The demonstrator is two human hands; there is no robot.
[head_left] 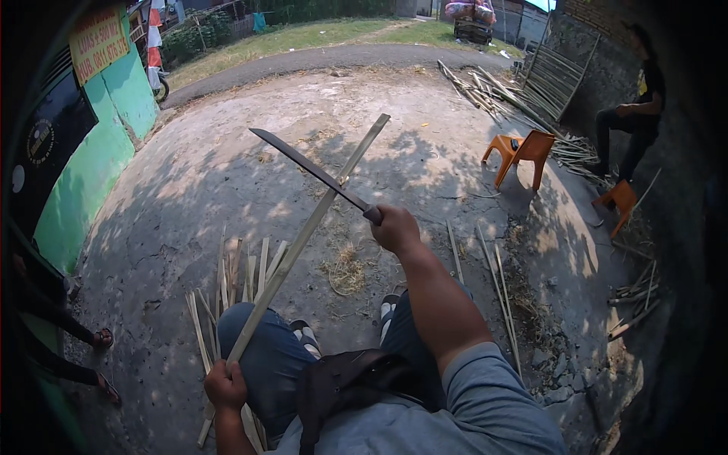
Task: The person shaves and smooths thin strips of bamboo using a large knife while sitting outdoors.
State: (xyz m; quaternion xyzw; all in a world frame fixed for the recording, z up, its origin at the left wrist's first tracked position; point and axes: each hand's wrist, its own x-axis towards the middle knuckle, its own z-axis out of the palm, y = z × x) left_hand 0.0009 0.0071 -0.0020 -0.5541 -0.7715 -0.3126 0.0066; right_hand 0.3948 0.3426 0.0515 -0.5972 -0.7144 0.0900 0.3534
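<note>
My right hand [396,230] is closed round the handle of a machete [299,161], whose long dark blade points up and to the left. Its blade crosses a long bamboo strip [303,235] and seems to touch it beyond the middle. The strip's near end is in my left hand [226,385], fingers wrapped round it beside my left knee. From there it slants away up to the right. Several split bamboo strips [230,273] lie on the ground by my left leg. A small heap of shavings [346,271] is in front of my feet.
More thin strips [498,288] lie to my right. An orange chair [523,155] stands at the right, another [618,201] near a seated person [633,114]. Bamboo poles [485,91] are piled far right. Another person's feet [105,337] show at the left, near a green wall [80,193].
</note>
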